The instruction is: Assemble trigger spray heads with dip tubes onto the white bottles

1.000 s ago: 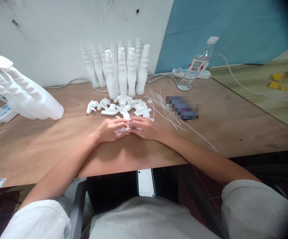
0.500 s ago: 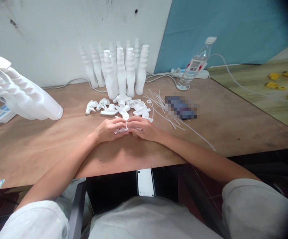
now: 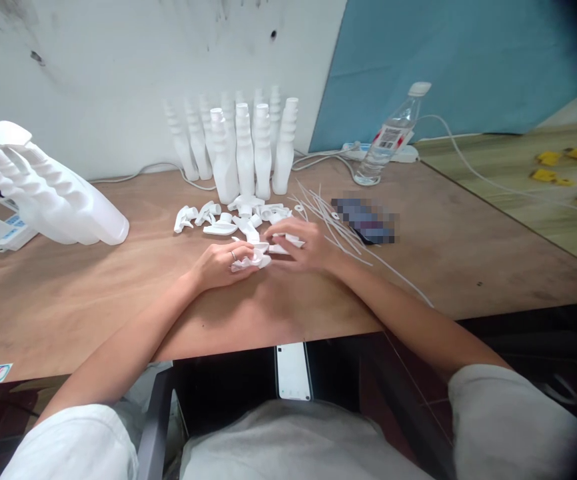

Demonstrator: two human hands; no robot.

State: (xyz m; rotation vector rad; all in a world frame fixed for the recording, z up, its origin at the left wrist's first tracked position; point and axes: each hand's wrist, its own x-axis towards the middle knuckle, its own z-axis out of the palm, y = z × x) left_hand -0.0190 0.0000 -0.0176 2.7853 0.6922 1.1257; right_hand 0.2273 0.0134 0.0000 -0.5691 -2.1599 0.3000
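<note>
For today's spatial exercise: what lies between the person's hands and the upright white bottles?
Head view: a scatter of loose white trigger heads on the table.

1 head-worn camera looks forward and down, close over the table point(image 3: 468, 253).

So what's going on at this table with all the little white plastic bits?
A person sits at a wooden table handling white spray-trigger pieces. The left hand grips one trigger piece, while the right hand rests its fingers on the loose pile just beyond; whether it grips one is unclear. White bottles stand upright behind the pile, and thin tubes lie to its right.
</note>
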